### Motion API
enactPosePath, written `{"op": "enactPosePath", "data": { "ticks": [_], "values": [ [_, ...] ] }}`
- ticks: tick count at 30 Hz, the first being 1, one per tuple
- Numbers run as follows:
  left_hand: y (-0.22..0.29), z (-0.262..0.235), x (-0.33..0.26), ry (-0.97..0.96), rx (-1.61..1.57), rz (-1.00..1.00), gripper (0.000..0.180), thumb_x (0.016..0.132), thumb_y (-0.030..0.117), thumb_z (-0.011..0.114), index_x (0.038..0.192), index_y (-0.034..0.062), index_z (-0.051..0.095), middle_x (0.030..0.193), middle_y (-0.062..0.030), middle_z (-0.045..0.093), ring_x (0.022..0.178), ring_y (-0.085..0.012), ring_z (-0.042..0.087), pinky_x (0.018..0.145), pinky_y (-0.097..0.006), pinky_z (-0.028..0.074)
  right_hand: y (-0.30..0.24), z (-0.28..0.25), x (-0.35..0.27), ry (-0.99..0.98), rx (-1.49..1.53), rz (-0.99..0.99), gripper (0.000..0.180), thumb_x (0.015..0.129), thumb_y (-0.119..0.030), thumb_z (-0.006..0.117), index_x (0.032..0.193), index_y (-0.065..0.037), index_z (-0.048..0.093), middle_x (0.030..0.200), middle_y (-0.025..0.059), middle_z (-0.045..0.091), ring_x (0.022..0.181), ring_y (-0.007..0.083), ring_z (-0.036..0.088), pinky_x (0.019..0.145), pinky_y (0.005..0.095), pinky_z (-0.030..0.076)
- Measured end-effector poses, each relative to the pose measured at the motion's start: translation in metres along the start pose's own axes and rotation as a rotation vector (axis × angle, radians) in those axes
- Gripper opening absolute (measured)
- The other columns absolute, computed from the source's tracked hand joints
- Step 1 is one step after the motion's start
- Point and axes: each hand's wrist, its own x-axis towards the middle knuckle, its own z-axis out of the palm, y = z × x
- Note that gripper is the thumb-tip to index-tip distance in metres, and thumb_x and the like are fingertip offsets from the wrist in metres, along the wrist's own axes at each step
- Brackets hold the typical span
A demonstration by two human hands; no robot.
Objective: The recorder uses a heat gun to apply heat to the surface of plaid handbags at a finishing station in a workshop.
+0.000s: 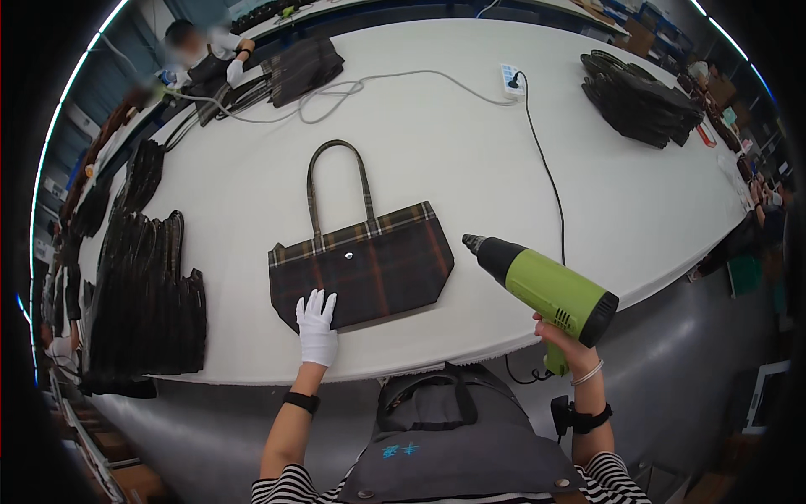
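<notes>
A dark plaid tote bag point(378, 273) lies flat on the white table, its looped handle stretched away from me. My left hand point(318, 328), in a white glove, rests on the bag's near left corner with fingers stretched out. Bare and closed, my right hand point(564, 346) grips a green and black heat gun point(550, 290) by its handle, just past the table's near edge. The heat gun's nozzle points left, toward the bag's right side, and stands apart from it.
Dark bags are piled at the table's left point(151, 294), far left point(306, 71) and far right point(642, 101). A black cord point(550, 168) runs to a white power strip point(509, 80); a grey cable point(403, 74) crosses the far side. Another person point(210, 63) works at the far left.
</notes>
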Motion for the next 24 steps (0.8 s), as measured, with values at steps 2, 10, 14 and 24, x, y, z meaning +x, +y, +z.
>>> {"op": "enactPosePath", "data": {
  "ticks": [2,10,14,24],
  "values": [
    [0.002,-0.006,-0.003,-0.021,-0.036,0.010,0.073,0.060,-0.001,0.066,0.129,0.0099,0.045,0.132,-0.0165,0.042,0.130,-0.0308,0.032,0.110,-0.048,0.017,0.000,0.009,0.008,-0.048,-0.003,0.019,0.030,0.075,-0.007,0.070,0.103,-0.004,0.060,0.088,0.0046,0.063,0.073,0.0104,0.058,0.060,0.0236,0.047],
    [0.005,-0.004,-0.010,0.021,-0.063,0.017,0.073,0.060,-0.001,0.066,0.129,0.0100,0.045,0.132,-0.0168,0.042,0.130,-0.0313,0.032,0.110,-0.049,0.017,-0.008,0.056,0.034,-0.095,-0.079,0.037,0.022,0.076,-0.012,0.069,0.095,-0.003,0.062,0.085,0.0019,0.062,0.073,0.0095,0.058,0.063,0.0249,0.046],
    [-0.002,-0.005,-0.017,0.051,-0.058,0.040,0.071,0.060,0.002,0.067,0.127,0.0090,0.045,0.131,-0.0175,0.043,0.130,-0.0322,0.033,0.110,-0.049,0.017,-0.015,0.075,0.040,-0.184,-0.075,0.018,0.018,0.075,-0.012,0.067,0.091,-0.006,0.062,0.082,0.0001,0.061,0.070,0.0096,0.058,0.061,0.0254,0.045],
    [-0.040,0.010,-0.047,0.259,-0.181,-0.205,0.078,0.065,0.022,0.075,0.130,0.0005,0.038,0.137,-0.0208,0.035,0.131,-0.0356,0.029,0.110,-0.047,0.019,-0.033,0.117,0.049,-0.260,-0.122,0.019,0.018,0.073,-0.011,0.067,0.089,-0.004,0.064,0.080,0.0015,0.062,0.069,0.0103,0.058,0.062,0.0260,0.046]
  ]
}}
